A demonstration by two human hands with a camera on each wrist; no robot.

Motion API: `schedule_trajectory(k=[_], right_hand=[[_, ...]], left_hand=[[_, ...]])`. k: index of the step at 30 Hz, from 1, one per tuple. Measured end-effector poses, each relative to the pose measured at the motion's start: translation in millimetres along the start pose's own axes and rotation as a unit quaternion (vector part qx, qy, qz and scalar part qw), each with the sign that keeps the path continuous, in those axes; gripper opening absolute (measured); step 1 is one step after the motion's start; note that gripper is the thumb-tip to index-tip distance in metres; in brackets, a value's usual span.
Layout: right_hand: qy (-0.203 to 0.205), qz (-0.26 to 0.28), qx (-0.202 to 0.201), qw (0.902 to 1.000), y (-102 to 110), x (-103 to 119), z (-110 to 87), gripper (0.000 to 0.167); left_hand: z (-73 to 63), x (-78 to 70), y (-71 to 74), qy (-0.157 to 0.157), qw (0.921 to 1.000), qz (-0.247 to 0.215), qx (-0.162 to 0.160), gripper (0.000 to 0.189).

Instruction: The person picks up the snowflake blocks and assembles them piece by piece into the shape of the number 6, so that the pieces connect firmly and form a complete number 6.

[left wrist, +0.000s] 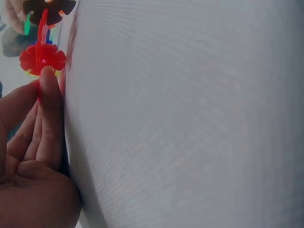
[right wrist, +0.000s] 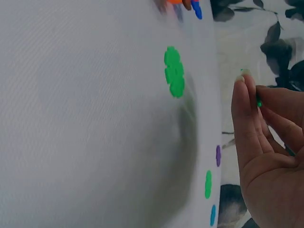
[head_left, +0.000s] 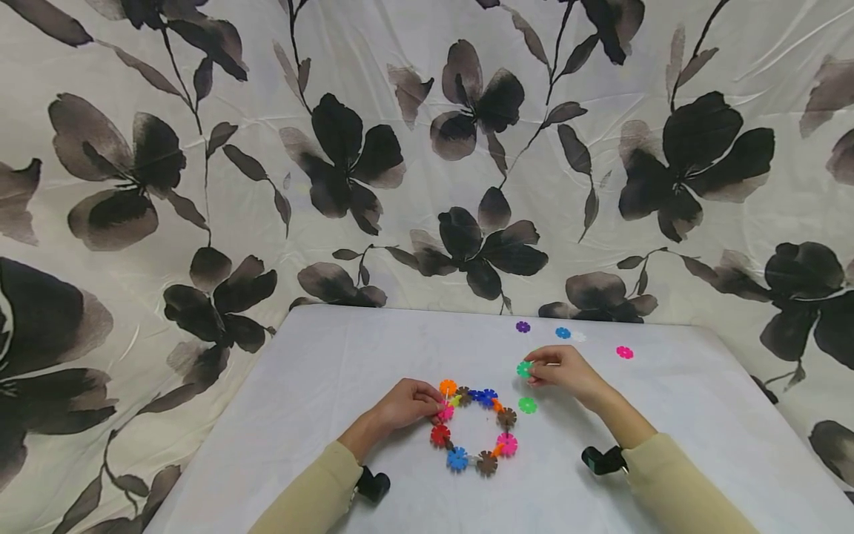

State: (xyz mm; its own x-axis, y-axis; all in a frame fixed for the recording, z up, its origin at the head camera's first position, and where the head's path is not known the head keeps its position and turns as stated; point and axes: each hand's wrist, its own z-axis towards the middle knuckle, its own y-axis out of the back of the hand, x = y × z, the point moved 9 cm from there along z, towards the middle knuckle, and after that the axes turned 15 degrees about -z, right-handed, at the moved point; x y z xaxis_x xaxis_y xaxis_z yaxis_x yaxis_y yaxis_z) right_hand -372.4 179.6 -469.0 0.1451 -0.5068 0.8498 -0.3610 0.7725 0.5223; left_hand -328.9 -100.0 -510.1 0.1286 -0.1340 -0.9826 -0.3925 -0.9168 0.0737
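A ring of interlocked flower-shaped plastic discs (head_left: 457,460) in several colours stands on the white table. My left hand (head_left: 405,404) is at the ring's left side, pinching a pink disc (head_left: 445,412) between thumb and fingers. Just past those fingertips in the left wrist view are a red disc (left wrist: 50,59) and a brown disc (left wrist: 52,10). To the right of the ring, my right hand (head_left: 567,373) pinches a green disc (head_left: 524,369); only its edge shows between the fingers in the right wrist view. A second green disc (head_left: 528,405) lies flat near the ring.
Toward the table's back edge lie a purple disc (head_left: 523,326), a blue disc (head_left: 563,333), a white disc (head_left: 579,337) and a pink disc (head_left: 624,352). Another green disc (right wrist: 208,184) lies between purple and blue in the right wrist view. Floral cloth (head_left: 414,297) hangs behind.
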Motion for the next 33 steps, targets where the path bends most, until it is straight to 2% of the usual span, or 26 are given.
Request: schedule_trajectory(k=[14, 22, 33], right_hand=[[0.027, -0.038, 0.026, 0.9986, -39.8, 43.1, 25.7, 0.027], [0.056, -0.044, 0.038, 0.9967, -59.8, 58.2, 40.9, 0.024], [0.027, -0.083, 0.027, 0.9958, -80.5, 68.9, 61.1, 0.021]], left_hand=[[2.5, 0.4, 2.9, 0.009, 0.9999, 0.004, -0.008, 0.017], [3.3, 1.1, 3.0, 0.011, 0.9999, 0.011, -0.005, 0.017], [3.5, 3.4, 2.8, 0.018, 0.9998, 0.000, 0.000, 0.018]])
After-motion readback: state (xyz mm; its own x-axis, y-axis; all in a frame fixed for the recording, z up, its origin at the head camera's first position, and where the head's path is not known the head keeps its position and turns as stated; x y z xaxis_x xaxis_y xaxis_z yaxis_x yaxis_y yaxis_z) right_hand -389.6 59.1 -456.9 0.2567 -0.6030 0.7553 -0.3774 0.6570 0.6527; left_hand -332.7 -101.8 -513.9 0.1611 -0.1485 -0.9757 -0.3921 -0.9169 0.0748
